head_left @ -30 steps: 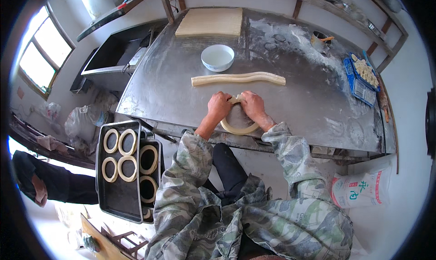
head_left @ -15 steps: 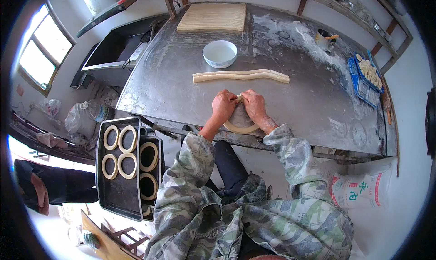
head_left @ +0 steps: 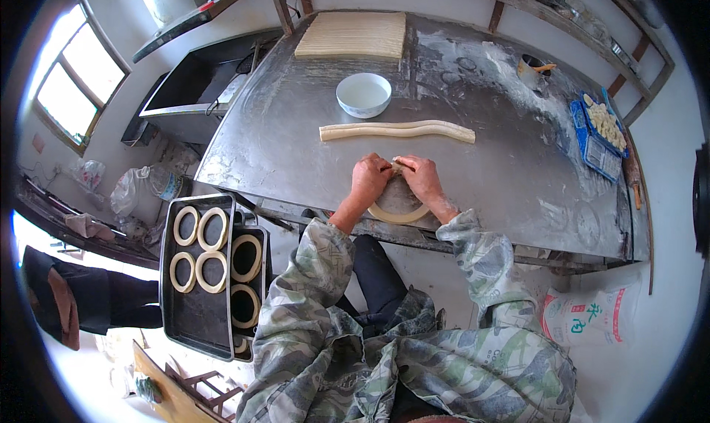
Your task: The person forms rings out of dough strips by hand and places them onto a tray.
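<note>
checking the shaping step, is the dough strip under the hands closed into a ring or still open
Cannot tell. The dough strip curves in a loop below both hands, which cover the spot where its ends meet on the metal table.

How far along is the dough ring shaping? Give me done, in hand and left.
Done: several dough rings lie on the black tray. In hand: the left hand and right hand pinch the ends of one ring together on the metal table. Left: two long dough ropes and a scored dough slab.
</note>
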Action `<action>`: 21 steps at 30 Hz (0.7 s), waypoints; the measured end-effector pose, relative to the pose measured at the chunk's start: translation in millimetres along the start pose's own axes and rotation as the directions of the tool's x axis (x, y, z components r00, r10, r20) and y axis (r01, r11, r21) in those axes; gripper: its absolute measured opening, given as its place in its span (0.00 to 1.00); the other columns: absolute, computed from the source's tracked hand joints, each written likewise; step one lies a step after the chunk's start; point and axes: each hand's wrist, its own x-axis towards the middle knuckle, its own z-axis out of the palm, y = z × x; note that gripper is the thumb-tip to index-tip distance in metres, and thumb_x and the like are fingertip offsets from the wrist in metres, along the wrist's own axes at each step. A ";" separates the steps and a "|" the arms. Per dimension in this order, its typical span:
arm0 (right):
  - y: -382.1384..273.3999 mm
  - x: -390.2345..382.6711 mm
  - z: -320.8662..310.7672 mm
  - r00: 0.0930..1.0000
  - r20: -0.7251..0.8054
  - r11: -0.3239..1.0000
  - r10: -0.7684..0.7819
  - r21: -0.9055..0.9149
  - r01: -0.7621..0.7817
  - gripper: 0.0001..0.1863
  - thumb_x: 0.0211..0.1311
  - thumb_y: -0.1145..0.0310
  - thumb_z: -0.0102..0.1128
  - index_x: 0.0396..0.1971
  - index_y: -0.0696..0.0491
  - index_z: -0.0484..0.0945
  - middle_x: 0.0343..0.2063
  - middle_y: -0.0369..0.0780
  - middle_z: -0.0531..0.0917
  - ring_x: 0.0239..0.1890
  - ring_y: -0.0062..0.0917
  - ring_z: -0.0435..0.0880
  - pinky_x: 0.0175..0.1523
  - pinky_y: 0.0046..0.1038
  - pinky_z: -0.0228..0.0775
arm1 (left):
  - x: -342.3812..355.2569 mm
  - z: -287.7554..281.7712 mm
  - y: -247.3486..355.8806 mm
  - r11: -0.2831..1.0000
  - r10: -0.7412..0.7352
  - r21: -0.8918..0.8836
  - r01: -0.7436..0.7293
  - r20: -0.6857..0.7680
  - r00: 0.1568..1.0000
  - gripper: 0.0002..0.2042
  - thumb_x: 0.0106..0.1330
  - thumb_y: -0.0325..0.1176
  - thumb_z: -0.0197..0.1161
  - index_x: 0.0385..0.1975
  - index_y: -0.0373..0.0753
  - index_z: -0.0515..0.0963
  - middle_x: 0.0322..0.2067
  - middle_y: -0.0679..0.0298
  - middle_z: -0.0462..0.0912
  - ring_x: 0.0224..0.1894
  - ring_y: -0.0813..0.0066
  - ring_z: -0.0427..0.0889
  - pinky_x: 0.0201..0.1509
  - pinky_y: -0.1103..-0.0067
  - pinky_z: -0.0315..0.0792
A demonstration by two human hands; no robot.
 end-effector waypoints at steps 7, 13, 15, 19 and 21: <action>-10.0 2.9 -3.2 0.989 0.062 0.984 0.135 0.111 -0.141 0.17 0.58 0.76 0.58 0.46 0.57 0.86 0.42 0.50 0.87 0.47 0.37 0.89 0.53 0.32 0.79 | 0.3 0.1 4.7 0.997 0.062 0.040 -0.061 -0.020 0.998 0.05 0.57 0.31 0.66 0.26 0.37 0.83 0.30 0.55 0.82 0.37 0.52 0.82 0.42 0.62 0.77; -3.3 4.2 -3.3 0.985 0.142 0.988 0.101 0.106 -0.116 0.22 0.59 0.77 0.55 0.55 0.59 0.80 0.46 0.51 0.86 0.50 0.42 0.86 0.57 0.35 0.77 | -1.0 -7.0 17.0 0.995 0.078 0.067 -0.077 -0.019 0.997 0.04 0.58 0.30 0.65 0.28 0.38 0.82 0.32 0.56 0.82 0.38 0.51 0.82 0.41 0.62 0.78; 1.8 2.0 -3.4 0.997 0.051 0.995 0.064 0.072 -0.067 0.24 0.60 0.78 0.56 0.58 0.59 0.77 0.50 0.52 0.84 0.53 0.40 0.85 0.58 0.33 0.76 | 0.1 -9.6 23.9 0.987 0.134 0.086 -0.133 0.001 0.991 0.03 0.58 0.30 0.65 0.29 0.39 0.82 0.32 0.58 0.81 0.38 0.52 0.82 0.41 0.62 0.78; 5.0 -3.0 -8.9 0.992 0.114 0.998 0.046 0.034 -0.051 0.25 0.58 0.77 0.58 0.58 0.58 0.77 0.54 0.53 0.82 0.56 0.44 0.82 0.61 0.39 0.74 | 4.5 -6.9 9.5 0.894 0.285 0.293 -0.338 0.208 0.936 0.02 0.58 0.30 0.63 0.27 0.41 0.81 0.33 0.60 0.80 0.38 0.57 0.82 0.40 0.64 0.79; 4.4 -7.1 -7.9 0.990 0.138 0.997 -0.018 -0.068 0.028 0.25 0.57 0.76 0.61 0.57 0.58 0.77 0.53 0.52 0.82 0.55 0.45 0.82 0.60 0.40 0.74 | 5.4 -4.0 1.9 0.842 0.351 0.348 -0.411 0.225 0.909 0.02 0.57 0.30 0.62 0.26 0.41 0.81 0.32 0.60 0.79 0.38 0.59 0.82 0.39 0.65 0.80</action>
